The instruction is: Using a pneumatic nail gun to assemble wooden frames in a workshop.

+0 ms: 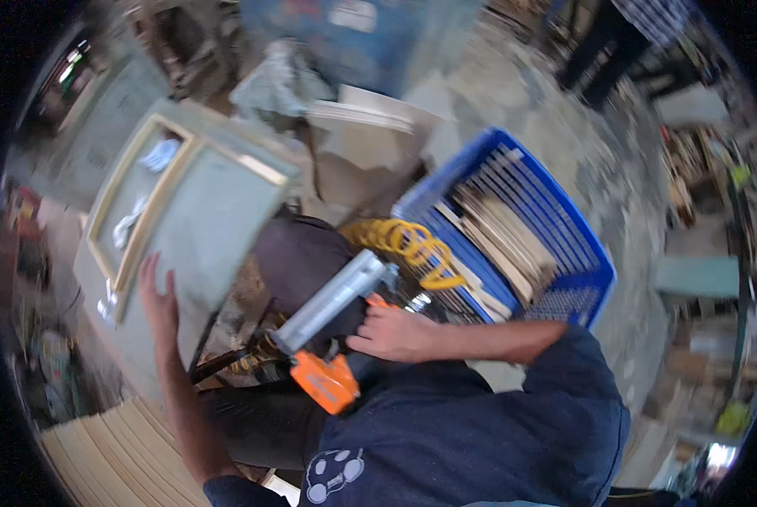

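Observation:
My right hand (395, 334) is closed round an orange and silver air nail gun (324, 380), held tilted across my lap. Its long silver part slants from upper right to lower left. Behind it a yellow coiled air hose (400, 237) runs over my knee. My left hand (160, 304), fingers spread, is at the near edge of a pale wooden frame (163, 211) that lies on a grey-green worktop (222, 215). Whether the fingers touch the frame I cannot tell. Bluish and white scraps (159, 156) show inside the frame.
A blue plastic basket (556, 201) with wooden strips (505, 241) stands on my right. Long pale boards (117, 456) are stacked at the lower left. A grey cloth (281, 84) and a large blue surface (328, 42) are beyond the worktop. Another person (611, 46) stands far right.

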`<action>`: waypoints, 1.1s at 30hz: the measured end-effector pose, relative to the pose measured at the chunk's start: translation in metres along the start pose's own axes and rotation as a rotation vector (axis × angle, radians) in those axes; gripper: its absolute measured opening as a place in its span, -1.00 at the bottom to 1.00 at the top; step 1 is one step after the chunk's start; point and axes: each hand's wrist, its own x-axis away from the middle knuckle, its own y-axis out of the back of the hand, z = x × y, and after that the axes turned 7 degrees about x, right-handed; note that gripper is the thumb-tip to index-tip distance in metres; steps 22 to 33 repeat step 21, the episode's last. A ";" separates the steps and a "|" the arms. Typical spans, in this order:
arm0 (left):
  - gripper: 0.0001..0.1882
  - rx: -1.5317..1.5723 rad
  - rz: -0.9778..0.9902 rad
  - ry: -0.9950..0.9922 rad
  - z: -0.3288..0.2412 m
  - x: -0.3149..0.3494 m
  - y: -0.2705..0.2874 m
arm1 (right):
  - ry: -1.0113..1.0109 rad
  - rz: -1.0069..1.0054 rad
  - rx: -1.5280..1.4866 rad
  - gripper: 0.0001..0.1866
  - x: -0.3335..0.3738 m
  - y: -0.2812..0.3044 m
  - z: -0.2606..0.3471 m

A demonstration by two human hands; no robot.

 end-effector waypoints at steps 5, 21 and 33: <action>-0.65 0.035 0.055 -0.055 -0.040 0.016 0.045 | -0.029 -0.165 0.041 -0.87 0.005 0.004 0.012; -0.87 -0.015 -0.022 -0.405 -0.255 0.050 0.156 | -0.136 -0.324 -0.531 -0.60 0.025 0.052 0.009; -0.87 -0.015 -0.022 -0.405 -0.255 0.050 0.156 | -0.136 -0.324 -0.531 -0.60 0.025 0.052 0.009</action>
